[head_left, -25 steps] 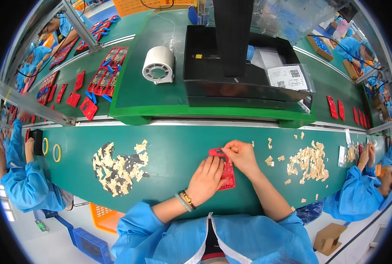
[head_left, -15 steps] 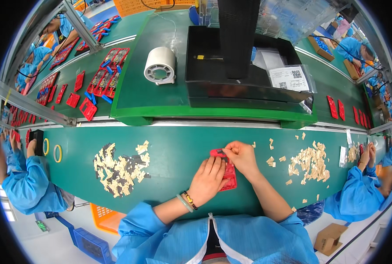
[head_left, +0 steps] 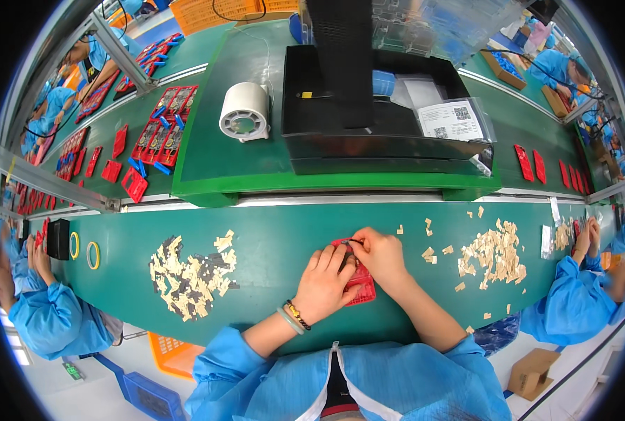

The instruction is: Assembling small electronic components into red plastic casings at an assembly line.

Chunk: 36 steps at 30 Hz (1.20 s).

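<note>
Under my hands on the green worktop lies a red plastic casing [head_left: 362, 289] with a grid pattern at its near end. My left hand [head_left: 326, 279] rests over its left side, fingers curved across it and thumb on the near part, holding it down. At the far end my right hand [head_left: 384, 261] pinches a small dark strip [head_left: 355, 241] between thumb and forefinger. The strip's lower part and the middle of the casing are hidden by my fingers. Left of my hands is a pile of cream and dark grey small pieces [head_left: 193, 275]; to the right lies a pile of cream pieces [head_left: 493, 254].
Beyond the worktop, a raised green platform [head_left: 207, 184] carries a white cylindrical fan [head_left: 245, 111] and a black bin [head_left: 389, 151]. Two tape rolls [head_left: 92, 255] and a black box [head_left: 59, 239] stand at left. Co-workers in blue sit on both sides. Red casings [head_left: 135, 184] lie on the conveyor.
My right fingers have shifted slightly at the casing's far end, and the dark strip now shows at their tips. My left hand stays on the casing. The whole view has shifted a little.
</note>
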Each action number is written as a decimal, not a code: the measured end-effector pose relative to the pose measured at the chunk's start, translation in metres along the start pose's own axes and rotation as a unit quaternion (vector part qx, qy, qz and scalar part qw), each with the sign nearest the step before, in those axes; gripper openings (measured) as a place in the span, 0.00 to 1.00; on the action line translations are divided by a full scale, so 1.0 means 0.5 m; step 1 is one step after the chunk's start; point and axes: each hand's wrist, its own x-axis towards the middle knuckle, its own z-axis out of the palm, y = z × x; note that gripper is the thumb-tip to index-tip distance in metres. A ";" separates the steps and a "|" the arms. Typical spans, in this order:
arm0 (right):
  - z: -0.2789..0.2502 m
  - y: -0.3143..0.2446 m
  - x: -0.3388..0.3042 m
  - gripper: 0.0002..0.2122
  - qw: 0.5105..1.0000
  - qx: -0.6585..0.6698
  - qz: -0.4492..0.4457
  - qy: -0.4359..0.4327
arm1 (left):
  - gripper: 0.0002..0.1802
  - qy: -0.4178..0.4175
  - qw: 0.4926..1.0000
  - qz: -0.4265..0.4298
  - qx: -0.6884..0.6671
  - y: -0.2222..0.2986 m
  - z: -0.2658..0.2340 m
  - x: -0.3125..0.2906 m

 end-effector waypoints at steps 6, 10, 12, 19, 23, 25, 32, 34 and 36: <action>-0.031 0.014 -0.035 0.09 0.974 -0.114 -0.186 0.063 | 0.29 0.000 1.000 0.008 -0.020 0.002 -0.005 0.017; -0.044 0.016 -0.036 0.10 0.973 -0.183 -0.135 0.048 | 0.24 0.022 0.999 0.020 0.030 0.002 0.003 0.034; -0.049 0.004 -0.043 0.11 0.975 -0.180 -0.129 0.037 | 0.21 0.045 0.997 0.032 0.048 -0.003 0.002 0.043; -0.097 -0.004 -0.148 0.16 0.954 -0.100 -0.274 -0.065 | 0.20 0.047 0.990 0.041 0.123 -0.002 0.032 0.053; -0.082 -0.001 -0.164 0.13 0.943 -0.122 -0.296 -0.095 | 0.20 0.055 0.988 0.042 0.138 -0.001 0.027 0.052; -0.071 -0.002 -0.155 0.11 0.948 -0.099 -0.287 -0.097 | 0.19 0.031 0.984 0.042 0.171 -0.001 0.023 0.044; -0.089 -0.011 -0.130 0.10 0.936 -0.108 -0.317 -0.111 | 0.27 -0.018 0.998 -0.043 -0.034 -0.021 -0.020 0.049; -0.089 -0.002 -0.111 0.10 0.939 -0.111 -0.311 -0.093 | 0.40 -0.019 0.990 -0.137 0.013 -0.051 -0.091 -0.005; -0.079 -0.014 -0.049 0.12 0.938 -0.107 -0.323 -0.072 | 0.43 0.035 0.955 -0.286 0.078 -0.099 -0.139 -0.129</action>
